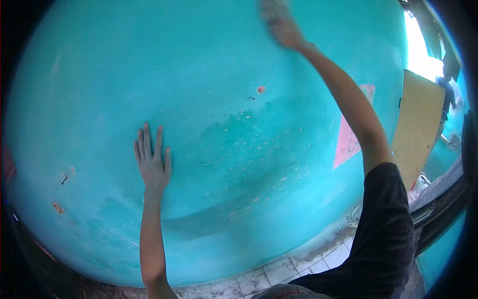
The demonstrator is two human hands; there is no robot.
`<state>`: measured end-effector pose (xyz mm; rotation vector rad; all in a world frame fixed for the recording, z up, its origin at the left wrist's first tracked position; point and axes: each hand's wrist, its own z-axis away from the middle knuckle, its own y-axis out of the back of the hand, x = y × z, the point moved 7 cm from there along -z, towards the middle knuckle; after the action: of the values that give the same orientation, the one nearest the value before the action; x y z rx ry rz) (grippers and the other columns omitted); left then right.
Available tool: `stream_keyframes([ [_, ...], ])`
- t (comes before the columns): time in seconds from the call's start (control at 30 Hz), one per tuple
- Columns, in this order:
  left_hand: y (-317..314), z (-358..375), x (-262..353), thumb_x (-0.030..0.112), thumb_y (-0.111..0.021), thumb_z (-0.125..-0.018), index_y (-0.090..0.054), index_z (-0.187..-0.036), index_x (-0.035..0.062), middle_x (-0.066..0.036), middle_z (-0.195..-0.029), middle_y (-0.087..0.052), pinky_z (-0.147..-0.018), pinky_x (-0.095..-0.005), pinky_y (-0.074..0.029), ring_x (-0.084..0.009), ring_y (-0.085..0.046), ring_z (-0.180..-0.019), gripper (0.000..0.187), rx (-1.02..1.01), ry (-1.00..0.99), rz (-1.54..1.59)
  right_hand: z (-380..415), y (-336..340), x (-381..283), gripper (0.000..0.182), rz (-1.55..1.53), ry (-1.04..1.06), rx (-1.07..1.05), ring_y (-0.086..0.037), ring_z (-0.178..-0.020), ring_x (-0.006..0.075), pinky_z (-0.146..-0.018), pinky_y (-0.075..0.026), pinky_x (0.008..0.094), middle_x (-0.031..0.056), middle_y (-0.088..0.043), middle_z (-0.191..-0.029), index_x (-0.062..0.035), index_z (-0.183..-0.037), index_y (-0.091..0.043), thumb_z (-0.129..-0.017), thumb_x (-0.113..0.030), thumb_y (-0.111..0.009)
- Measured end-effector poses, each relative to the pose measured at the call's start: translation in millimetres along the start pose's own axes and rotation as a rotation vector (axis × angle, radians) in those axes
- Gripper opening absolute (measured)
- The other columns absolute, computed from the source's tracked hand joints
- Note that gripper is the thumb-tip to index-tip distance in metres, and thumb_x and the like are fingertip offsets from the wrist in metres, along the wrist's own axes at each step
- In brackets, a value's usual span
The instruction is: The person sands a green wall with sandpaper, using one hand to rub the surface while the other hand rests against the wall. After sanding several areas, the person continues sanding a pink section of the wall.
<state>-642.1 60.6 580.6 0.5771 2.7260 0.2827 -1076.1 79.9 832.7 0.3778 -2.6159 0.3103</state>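
Note:
My left hand [153, 163] lies flat against the turquoise wall [199, 65], fingers spread and pointing up, holding nothing. High on the same wall, my right hand [282, 25] is at the upper edge of the view with the arm stretched out. Motion smears its fingers, and I cannot make out whether anything is under them. Between the two arms the paint has a darker, scuffed patch [254, 144] with pale specks. Above that patch is a small chipped pink spot [261, 89].
A pink patch [347, 144] shows on the wall behind my right forearm. To the right stands a tan board [417, 124] by a bright opening. White floor tiles [279, 270] run along the wall's foot. A nail [64, 180] sticks out at left.

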Motion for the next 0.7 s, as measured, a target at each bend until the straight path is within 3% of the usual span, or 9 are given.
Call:
stream_keyframes([
  [0.03,8.2,13.2,-15.0,0.036,-0.043,-0.106,-0.037,-0.160,0.0230,-0.012,-0.169,-0.024,-0.125,-0.0548,-0.014,-0.0346,-0.023,-0.155,0.055,-0.033,0.072,0.043,11.1,19.8,41.2,0.047,0.040,-0.148,0.166,-0.039,-0.146,0.0357,-0.123,-0.024,0.0492,0.0185,-0.048,-0.153,-0.0058,-0.142,-0.055,-0.099,-0.020,-0.043],
  [0.07,15.6,26.0,-30.1,0.036,-0.042,-0.107,-0.035,-0.161,0.0222,-0.013,-0.169,-0.022,-0.125,-0.0553,-0.014,-0.0359,-0.020,-0.156,0.055,-0.070,0.145,0.084,30.0,33.8,77.6,0.050,-0.027,-0.744,0.111,-0.033,-0.147,0.0405,-0.124,-0.024,0.0486,0.0243,-0.035,-0.160,0.0037,-0.146,-0.046,-0.104,-0.022,-0.039],
  [0.2,7.1,65.2,-64.7,0.038,-0.038,-0.109,-0.030,-0.163,0.0214,-0.016,-0.170,-0.016,-0.125,-0.0550,-0.010,-0.0386,-0.016,-0.156,0.057,-0.135,0.149,0.013,-7.7,-25.5,13.1,0.056,0.127,-0.841,0.180,-0.020,-0.154,0.0352,-0.127,-0.013,0.0449,0.0210,-0.028,-0.165,0.0012,-0.156,-0.034,-0.106,-0.024,-0.033],
  [0.23,4.6,65.2,-60.6,0.039,-0.037,-0.109,-0.029,-0.163,0.0212,-0.016,-0.170,-0.014,-0.125,-0.0551,-0.009,-0.0396,-0.015,-0.156,0.057,-0.107,0.155,-0.011,-38.6,-99.7,-25.3,0.047,0.320,-0.631,-0.554,-0.038,-0.146,0.0380,-0.123,-0.020,0.0546,0.0199,-0.047,-0.153,-0.0058,-0.141,-0.056,-0.097,-0.019,-0.043],
  [0.3,-1.2,57.0,-49.8,0.040,-0.035,-0.110,-0.027,-0.163,0.0211,-0.016,-0.171,-0.013,-0.125,-0.0553,-0.007,-0.0406,-0.014,-0.156,0.057,-0.063,0.168,-0.014,-87.0,-108.8,-182.9,0.052,0.189,-0.011,0.096,-0.045,-0.143,0.0310,-0.122,-0.028,0.0483,0.0134,-0.048,-0.155,-0.0143,-0.155,-0.042,-0.104,-0.027,-0.038],
  [0.47,2.1,63.2,-61.5,0.037,-0.034,-0.110,-0.032,-0.161,0.0185,-0.016,-0.170,-0.015,-0.125,-0.0560,-0.006,-0.0379,-0.013,-0.157,0.055,-0.051,0.176,0.008,-81.7,-105.2,-192.0,0.059,-0.161,0.295,-0.149,-0.032,-0.152,0.0286,-0.126,-0.021,0.0459,0.0111,-0.036,-0.164,-0.0112,-0.159,-0.035,-0.103,-0.030,-0.041],
  [0.53,11.1,74.4,-90.3,0.036,-0.035,-0.110,-0.034,-0.161,0.0177,-0.016,-0.170,-0.018,-0.125,-0.0554,-0.007,-0.0377,-0.015,-0.157,0.054,-0.001,0.200,-0.008,-39.2,-93.9,-53.5,0.049,0.358,0.053,-0.149,-0.035,-0.149,0.0328,-0.125,-0.022,0.0467,0.0130,-0.044,-0.158,-0.0122,-0.143,-0.056,-0.097,-0.027,-0.048],
  [0.6,14.3,78.9,-114.3,0.036,-0.035,-0.109,-0.036,-0.160,0.0169,-0.016,-0.169,-0.020,-0.125,-0.0548,-0.009,-0.0375,-0.017,-0.156,0.054,0.045,0.221,-0.027,0.8,-10.2,34.9,0.057,0.137,-0.708,0.028,-0.014,-0.156,0.0344,-0.128,-0.008,0.0444,0.0190,-0.024,-0.167,-0.0001,-0.157,-0.032,-0.106,-0.025,-0.032],
  [0.7,18.2,90.4,-124.4,0.038,-0.036,-0.109,-0.038,-0.159,0.0163,-0.016,-0.168,-0.025,-0.125,-0.0540,-0.012,-0.0378,-0.021,-0.155,0.055,0.133,0.168,-0.118,-7.6,-20.0,7.6,0.055,0.357,-0.884,0.134,-0.017,-0.155,0.0352,-0.127,-0.010,0.0462,0.0191,-0.026,-0.166,-0.0013,-0.154,-0.038,-0.103,-0.022,-0.037],
])
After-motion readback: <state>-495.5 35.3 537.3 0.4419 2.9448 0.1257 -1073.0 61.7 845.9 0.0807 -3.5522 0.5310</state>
